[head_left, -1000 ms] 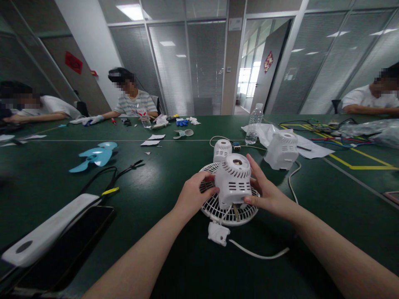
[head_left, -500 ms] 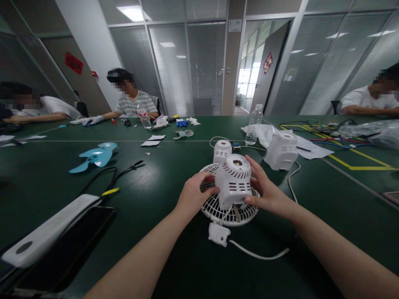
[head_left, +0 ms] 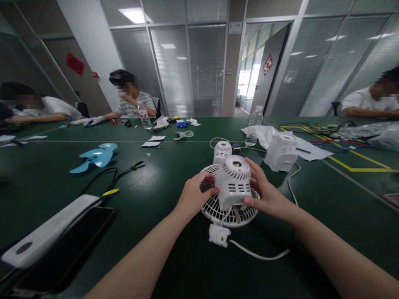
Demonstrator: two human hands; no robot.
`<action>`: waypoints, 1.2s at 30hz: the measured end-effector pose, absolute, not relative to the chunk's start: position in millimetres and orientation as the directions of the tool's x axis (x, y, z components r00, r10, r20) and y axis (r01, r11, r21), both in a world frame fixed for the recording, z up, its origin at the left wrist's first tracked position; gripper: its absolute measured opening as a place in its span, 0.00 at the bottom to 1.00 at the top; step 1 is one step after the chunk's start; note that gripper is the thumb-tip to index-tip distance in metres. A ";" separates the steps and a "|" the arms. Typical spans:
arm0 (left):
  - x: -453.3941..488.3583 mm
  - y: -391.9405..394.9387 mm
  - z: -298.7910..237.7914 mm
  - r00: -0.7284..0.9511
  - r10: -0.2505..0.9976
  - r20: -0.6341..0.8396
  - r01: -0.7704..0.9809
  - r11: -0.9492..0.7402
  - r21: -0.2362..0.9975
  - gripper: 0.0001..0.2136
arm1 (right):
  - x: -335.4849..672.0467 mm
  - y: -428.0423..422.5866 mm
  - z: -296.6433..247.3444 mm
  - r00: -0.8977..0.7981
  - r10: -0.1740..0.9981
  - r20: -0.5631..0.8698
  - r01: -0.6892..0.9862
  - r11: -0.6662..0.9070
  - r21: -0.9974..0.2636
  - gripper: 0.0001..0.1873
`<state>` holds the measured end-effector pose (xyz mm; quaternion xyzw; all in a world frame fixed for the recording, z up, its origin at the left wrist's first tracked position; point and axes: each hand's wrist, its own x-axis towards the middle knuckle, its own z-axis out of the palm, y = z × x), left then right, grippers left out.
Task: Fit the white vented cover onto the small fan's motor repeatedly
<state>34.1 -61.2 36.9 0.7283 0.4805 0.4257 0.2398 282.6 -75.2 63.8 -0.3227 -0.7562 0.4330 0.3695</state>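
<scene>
Between my two hands is a white vented fan motor housing [head_left: 235, 182], upright over a round white fan grille [head_left: 215, 211]. My left hand [head_left: 197, 192] grips its left side with thumb and fingers. On the other side my right hand [head_left: 263, 193] is wrapped round it, thumb at the lower front edge and fingers behind. A small white plastic piece [head_left: 219, 235] with a cord lies in front of the grille. Just behind stands a smaller white housing [head_left: 222, 151]. Another white housing [head_left: 281, 153] is at the right, its cable running forward.
A blue fan blade [head_left: 96, 158], a white power strip [head_left: 46, 230] and a black phone [head_left: 68, 249] lie at left. Behind are a water bottle [head_left: 254, 126], paper [head_left: 311, 150] and bundled wires [head_left: 339, 143]. Several people sit around the green table.
My hands stay on the housing, which has barely shifted. Across the table, one person has raised a hand to the face.
</scene>
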 end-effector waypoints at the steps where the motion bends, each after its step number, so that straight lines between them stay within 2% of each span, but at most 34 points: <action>1: 34.3 -61.6 37.3 0.178 0.903 0.392 0.495 -0.426 0.757 0.12 | 282.8 -75.4 64.8 -0.518 0.810 0.276 0.178 0.418 -0.891 0.54; 9: 36.1 -63.9 40.8 0.181 0.901 0.395 0.509 -0.430 0.746 0.10 | 285.5 -76.0 67.6 -0.508 0.833 0.217 0.358 0.434 -0.827 0.63; 21: 34.7 -64.4 36.9 0.182 0.894 0.410 0.501 -0.443 0.743 0.12 | 287.1 -77.2 77.3 -0.539 0.832 0.134 0.420 0.403 -0.813 0.62; 26: 35.1 -68.2 37.4 0.235 0.860 0.452 0.550 -0.501 0.668 0.13 | 290.3 -75.0 70.8 -0.531 0.837 0.135 0.464 0.421 -0.779 0.65; 28: 35.3 -70.8 36.4 0.266 0.833 0.486 0.578 -0.541 0.611 0.17 | 291.1 -74.4 69.2 -0.530 0.836 0.142 0.467 0.428 -0.774 0.65; 31: 35.1 -73.7 33.6 0.335 0.794 0.507 0.560 -0.600 0.571 0.30 | 291.5 -75.2 69.4 -0.520 0.841 0.146 0.484 0.431 -0.761 0.65; 34: 34.9 -73.9 31.3 0.393 0.811 0.434 0.558 -0.586 0.588 0.43 | 291.6 -77.1 70.4 -0.511 0.849 0.134 0.511 0.425 -0.747 0.68; 36: 35.3 -72.9 30.9 0.396 0.834 0.385 0.575 -0.552 0.604 0.47 | 291.9 -78.1 70.4 -0.523 0.841 0.135 0.490 0.427 -0.760 0.70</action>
